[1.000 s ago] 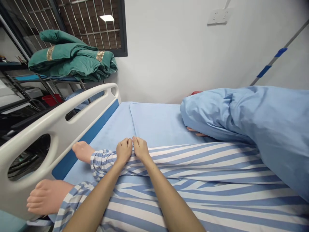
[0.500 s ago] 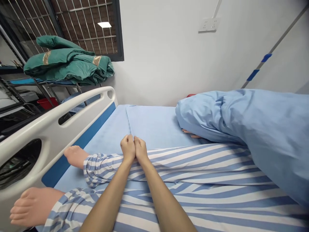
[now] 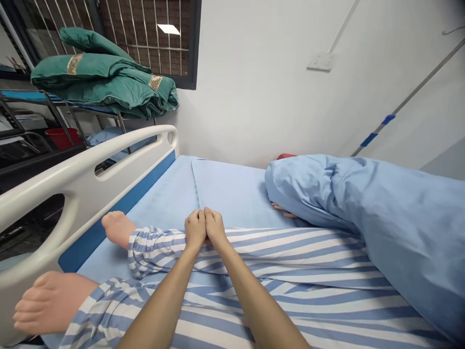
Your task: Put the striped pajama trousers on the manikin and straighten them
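Gripping the striped pyjama trousers (image 3: 276, 257) along the far leg's upper edge: left hand (image 3: 195, 229) and right hand (image 3: 215, 226), closed, side by side, fingers curled into the cloth, forearms reaching from the near side. Bare mannequin feet (image 3: 118, 229) lie left, beside a white bed rail (image 3: 83, 208); a blue quilt (image 3: 363, 208) bulks right.

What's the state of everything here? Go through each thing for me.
Left hand: curled, touching the right hand
Right hand: curled, on the trousers
Striped trousers: worn, lying flat
Bare feet: uncovered
Bed rail: raised
Blue blanket: bunched up
Green quilt: folded on a rack
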`<state>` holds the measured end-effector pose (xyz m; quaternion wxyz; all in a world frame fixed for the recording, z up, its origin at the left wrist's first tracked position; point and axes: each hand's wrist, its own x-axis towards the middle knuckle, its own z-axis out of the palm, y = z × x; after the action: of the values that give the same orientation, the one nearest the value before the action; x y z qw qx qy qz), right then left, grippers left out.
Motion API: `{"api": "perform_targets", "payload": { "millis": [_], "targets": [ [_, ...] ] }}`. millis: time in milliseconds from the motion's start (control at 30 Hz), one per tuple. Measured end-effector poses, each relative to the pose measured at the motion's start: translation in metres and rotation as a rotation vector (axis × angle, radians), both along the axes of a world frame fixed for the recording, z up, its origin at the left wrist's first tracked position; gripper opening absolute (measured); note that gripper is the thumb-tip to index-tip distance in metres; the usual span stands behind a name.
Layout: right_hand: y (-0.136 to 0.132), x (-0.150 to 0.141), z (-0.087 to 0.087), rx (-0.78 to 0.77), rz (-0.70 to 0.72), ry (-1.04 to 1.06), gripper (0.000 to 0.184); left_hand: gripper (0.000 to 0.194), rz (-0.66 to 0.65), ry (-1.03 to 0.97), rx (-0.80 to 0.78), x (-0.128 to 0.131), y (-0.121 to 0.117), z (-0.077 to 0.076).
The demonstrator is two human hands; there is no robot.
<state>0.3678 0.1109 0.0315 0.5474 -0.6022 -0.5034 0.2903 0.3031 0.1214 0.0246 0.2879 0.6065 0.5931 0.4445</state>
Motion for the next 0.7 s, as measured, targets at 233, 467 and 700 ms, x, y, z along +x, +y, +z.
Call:
{"api": "perform_targets", "payload": {
  "millis": [233, 467, 700],
  "targets": [
    [-0.005, 0.017, 0.015, 0.037, 0.078, -0.366, 0.04, 0.028, 0.084, 0.334, -0.157, -0.003, -0.002, -0.001],
    [-0.008, 0.016, -0.013, 0.062, -0.019, -0.282, 0.04, 0.028, 0.068, 0.333, -0.096, -0.003, -0.001, -0.003],
    [-0.006, 0.025, -0.008, 0.099, 0.007, -0.027, 0.039, 0.031, 0.015, 0.042, 0.008, 0.014, -0.002, 0.011]
  ]
}}
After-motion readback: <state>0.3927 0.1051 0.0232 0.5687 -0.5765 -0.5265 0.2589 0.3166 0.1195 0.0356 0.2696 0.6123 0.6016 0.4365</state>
